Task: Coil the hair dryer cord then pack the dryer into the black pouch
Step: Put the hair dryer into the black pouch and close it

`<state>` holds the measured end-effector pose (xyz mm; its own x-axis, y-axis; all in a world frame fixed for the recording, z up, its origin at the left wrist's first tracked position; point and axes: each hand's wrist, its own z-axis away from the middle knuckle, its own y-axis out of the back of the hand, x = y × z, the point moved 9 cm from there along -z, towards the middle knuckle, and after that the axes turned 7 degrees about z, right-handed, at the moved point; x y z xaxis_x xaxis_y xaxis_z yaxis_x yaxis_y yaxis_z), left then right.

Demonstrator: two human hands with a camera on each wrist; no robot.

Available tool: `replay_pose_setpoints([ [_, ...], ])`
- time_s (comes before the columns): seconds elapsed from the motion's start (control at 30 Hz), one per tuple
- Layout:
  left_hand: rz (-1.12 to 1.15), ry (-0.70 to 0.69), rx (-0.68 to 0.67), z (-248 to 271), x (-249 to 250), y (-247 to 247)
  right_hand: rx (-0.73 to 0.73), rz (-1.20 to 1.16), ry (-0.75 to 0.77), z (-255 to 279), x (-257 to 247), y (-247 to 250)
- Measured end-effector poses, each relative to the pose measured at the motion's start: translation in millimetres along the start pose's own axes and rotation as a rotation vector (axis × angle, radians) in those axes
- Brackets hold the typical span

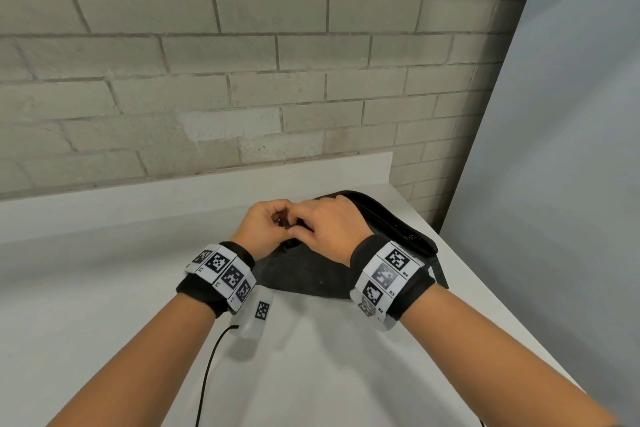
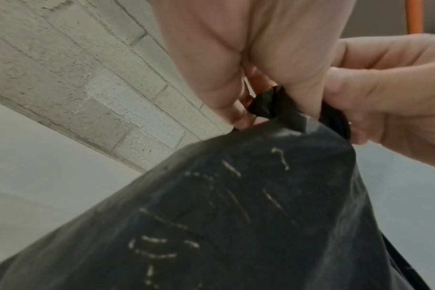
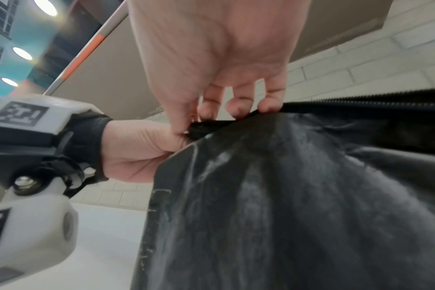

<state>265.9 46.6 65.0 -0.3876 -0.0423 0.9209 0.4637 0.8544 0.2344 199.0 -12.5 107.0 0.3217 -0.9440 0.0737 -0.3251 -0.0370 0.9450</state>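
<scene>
Here we go: near us the black pouch [image 1: 308,274] lies on the white counter [image 1: 104,288], our left hand [image 1: 265,227] pinching its end tab while the right hand [image 1: 329,227] curls onto the zipper edge, so we should brace and pull steadily.

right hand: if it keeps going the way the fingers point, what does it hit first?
Most likely the left hand. The right hand points left across the black pouch, pinching its corner, and the left hand's grip is on the same spot, seemingly touching already. Exact contact is unclear.
</scene>
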Motion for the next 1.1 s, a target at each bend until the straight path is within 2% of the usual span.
replay_pose_setpoints([
  [0.1, 0.022, 0.012, -0.016, 0.6, -1.6, -2.3, 0.056, 0.000, -0.053, 1.4, -0.3, -0.5],
  [0.23, 0.092, 0.024, -0.053, 7.8, -0.9, -7.1, 0.198, -0.123, -0.126, 7.4, 5.0, 7.2],
  [0.47, 0.149, 0.014, -0.077, 16.7, -2.1, -6.4, 0.204, -0.339, -0.220, 13.1, 10.7, 7.4],
  [0.57, 0.188, 0.032, -0.051, 17.5, -5.7, -3.5, 0.212, -0.438, -0.266, 14.6, 15.1, 5.6],
  [0.67, 0.319, 0.086, 0.008, 18.5, -12.5, 0.8, 0.277, -0.536, -0.338, 19.4, 24.3, 9.0],
  [0.8, 0.422, 0.132, 0.069, 22.2, -18.3, 6.9, 0.310, -0.559, -0.470, 32.7, 60.2, 9.5],
  [0.9, 0.405, 0.142, 0.126, 23.1, -18.6, 13.4, 0.248, -0.442, -0.592, 52.9, 105.0, 2.6],
  [1.0, 0.358, 0.144, 0.214, 24.2, -19.8, 24.6, 0.054, -0.233, -0.778, 89.7, 167.9, -14.8],
  [1.1, 0.318, 0.136, 0.203, 21.9, -19.8, 26.8, -0.049, -0.055, -0.879, 125.4, 212.6, -19.8],
])
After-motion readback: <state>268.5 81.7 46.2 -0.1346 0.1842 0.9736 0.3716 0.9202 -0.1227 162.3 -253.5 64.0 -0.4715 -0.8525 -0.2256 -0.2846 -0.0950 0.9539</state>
